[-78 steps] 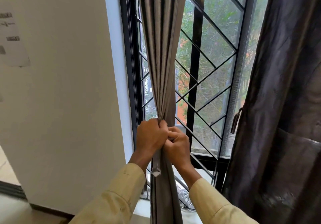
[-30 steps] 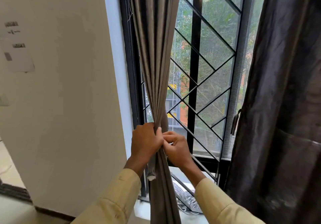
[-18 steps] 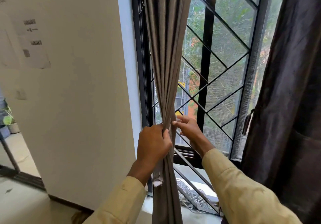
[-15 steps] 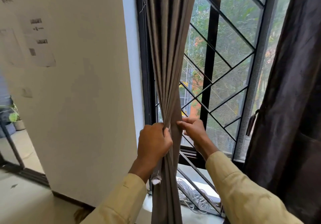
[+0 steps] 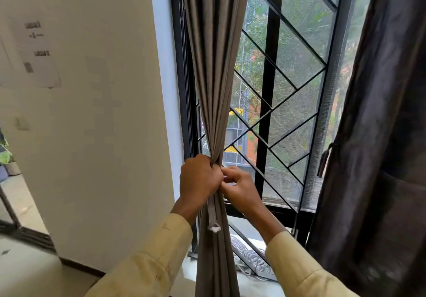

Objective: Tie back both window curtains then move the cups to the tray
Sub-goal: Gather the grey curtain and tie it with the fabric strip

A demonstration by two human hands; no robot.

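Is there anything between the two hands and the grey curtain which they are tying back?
Nothing visible does. The left hand already grips the gathered grey curtain directly, and the right hand has its curled fingers against the same bunch. A pale tie strip hangs just below the left hand, not in the way.

The gathered curtain (image 5: 214,84) is cut off by the upper and lower edges, and the dark curtain (image 5: 382,158) at the right by three edges. The upper part of the tie strap (image 5: 212,218) is hidden under the left hand (image 5: 200,179). What is pinched by the right hand (image 5: 242,192) cannot be told. The print on the wall paper (image 5: 38,52), far left, is blurred.
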